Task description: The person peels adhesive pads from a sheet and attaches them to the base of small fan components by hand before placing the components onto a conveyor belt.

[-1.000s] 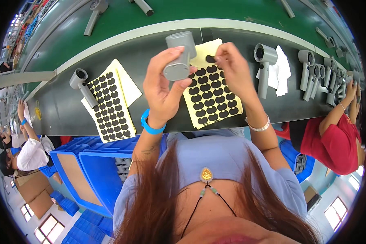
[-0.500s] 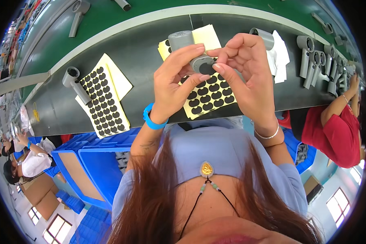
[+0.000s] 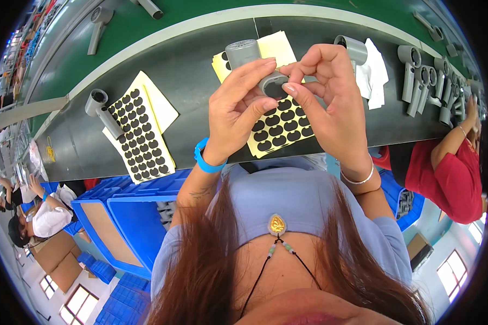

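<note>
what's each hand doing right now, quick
left hand: closed around the grey handheld fan
right hand: fingers curled, thumb at the black sticker on the fan's end; pinching or pressing, can't tell

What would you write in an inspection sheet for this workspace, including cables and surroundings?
Surface: black table, with yellow sheets of black stickers.
Job's things: gray fan, held; black sticker at its handle's end.
Clutter: second fan partly over the left sheets; white paper or cloth and more fans at right.
Hands: left hand holds the gray fan; right hand touches the sticker's edge, grip unclear.
Cables: nothing seen; yellow string at the table's left.
Surroundings: green belt beyond, blue crates below, co-worker in red at right.
</note>
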Action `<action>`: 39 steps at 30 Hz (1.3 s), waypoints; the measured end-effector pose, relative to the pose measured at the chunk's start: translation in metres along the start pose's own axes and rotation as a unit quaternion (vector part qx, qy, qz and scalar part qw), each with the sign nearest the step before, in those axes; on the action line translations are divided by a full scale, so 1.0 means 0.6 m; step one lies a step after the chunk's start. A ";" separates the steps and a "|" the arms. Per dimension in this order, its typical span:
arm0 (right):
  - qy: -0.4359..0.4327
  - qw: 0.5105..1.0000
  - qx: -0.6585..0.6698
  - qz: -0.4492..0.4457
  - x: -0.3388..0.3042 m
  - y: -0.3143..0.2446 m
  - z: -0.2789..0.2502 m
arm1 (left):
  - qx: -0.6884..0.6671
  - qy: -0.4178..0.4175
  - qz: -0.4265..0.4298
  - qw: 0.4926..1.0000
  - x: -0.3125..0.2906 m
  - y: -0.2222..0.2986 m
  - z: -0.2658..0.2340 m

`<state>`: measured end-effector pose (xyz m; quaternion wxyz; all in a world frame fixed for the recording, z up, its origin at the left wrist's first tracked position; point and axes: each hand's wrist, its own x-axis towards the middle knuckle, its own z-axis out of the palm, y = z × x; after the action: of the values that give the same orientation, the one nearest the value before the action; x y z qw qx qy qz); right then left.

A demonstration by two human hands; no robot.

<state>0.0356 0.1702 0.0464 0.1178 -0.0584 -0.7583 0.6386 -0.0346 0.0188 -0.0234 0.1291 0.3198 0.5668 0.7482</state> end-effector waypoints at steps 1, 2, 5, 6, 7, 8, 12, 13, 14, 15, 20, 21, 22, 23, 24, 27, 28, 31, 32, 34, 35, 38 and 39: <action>0.000 1.000 -0.005 -0.001 0.000 -0.001 0.000 | 0.005 0.000 -0.003 1.000 0.000 0.001 -0.001; -0.001 1.000 -0.009 -0.001 0.001 -0.001 0.000 | 0.005 0.000 -0.003 1.000 -0.001 0.001 0.000; -0.001 1.000 -0.012 -0.003 0.001 0.001 0.001 | -0.002 0.009 -0.004 1.000 -0.001 0.001 0.001; -0.001 1.000 -0.012 -0.003 0.001 0.001 0.001 | 0.001 0.009 -0.005 1.000 -0.001 0.001 0.001; -0.001 1.000 -0.015 -0.005 0.002 0.001 0.001 | 0.004 0.009 -0.005 1.000 -0.001 0.001 0.000; -0.001 1.000 -0.017 -0.007 0.002 0.001 0.001 | 0.004 0.007 -0.005 1.000 0.000 0.001 0.000; 0.003 1.000 -0.024 -0.008 0.003 -0.002 0.002 | 0.006 0.009 -0.011 1.000 0.001 0.004 0.000; 0.004 1.000 -0.024 -0.008 0.003 -0.002 0.002 | 0.009 0.010 -0.010 1.000 0.002 0.004 0.000; 0.004 1.000 -0.024 -0.008 0.003 -0.001 0.002 | 0.009 0.009 -0.010 1.000 0.002 0.003 0.000; 0.006 1.000 -0.024 -0.008 0.003 -0.001 0.002 | 0.012 0.010 -0.007 1.000 0.002 0.003 0.000; 0.002 0.999 -0.037 -0.014 0.003 -0.005 0.004 | 0.033 0.008 -0.012 0.999 0.002 0.011 -0.003; 0.003 0.999 -0.036 -0.014 0.003 -0.005 0.005 | 0.038 0.011 -0.008 0.999 0.002 0.012 -0.002; 0.005 0.999 -0.038 -0.013 0.003 -0.005 0.005 | 0.042 0.013 -0.004 0.999 0.003 0.012 -0.001; 0.007 0.999 -0.040 -0.013 0.002 -0.006 0.005 | 0.042 0.011 -0.004 0.999 0.003 0.013 -0.001; 0.009 0.999 -0.040 -0.012 0.002 -0.006 0.005 | 0.049 0.009 -0.007 0.999 0.002 0.014 -0.002; 0.011 0.999 -0.035 -0.010 0.001 -0.008 0.007 | 0.060 0.012 -0.014 0.998 0.000 0.014 -0.002; 0.014 0.999 -0.040 -0.006 0.001 -0.009 0.008 | 0.063 0.016 -0.017 0.998 -0.001 0.013 -0.002; 0.022 0.997 -0.072 -0.002 -0.002 -0.011 0.009 | 0.040 0.024 -0.011 0.999 -0.001 0.012 0.005; 0.025 0.995 -0.098 -0.003 -0.005 -0.013 0.008 | 0.040 0.023 -0.010 0.999 -0.001 0.014 0.010; 0.018 0.993 -0.118 -0.008 -0.007 -0.019 0.003 | 0.002 0.051 -0.027 0.998 -0.002 0.018 0.018; 0.010 0.990 -0.139 -0.013 -0.007 -0.020 0.002 | 0.003 0.051 -0.027 0.998 -0.003 0.017 0.017; 0.022 0.978 -0.201 -0.045 -0.009 -0.022 -0.001 | 0.009 0.044 -0.030 0.999 -0.005 0.016 0.016; 0.022 0.978 -0.202 -0.045 -0.009 -0.024 0.000 | 0.012 0.045 -0.028 0.999 -0.006 0.016 0.018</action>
<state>0.0420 0.1664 0.0598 0.1495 -0.0608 -0.8708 0.4644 -0.0238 0.0219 -0.0137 0.1205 0.2711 0.5900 0.7509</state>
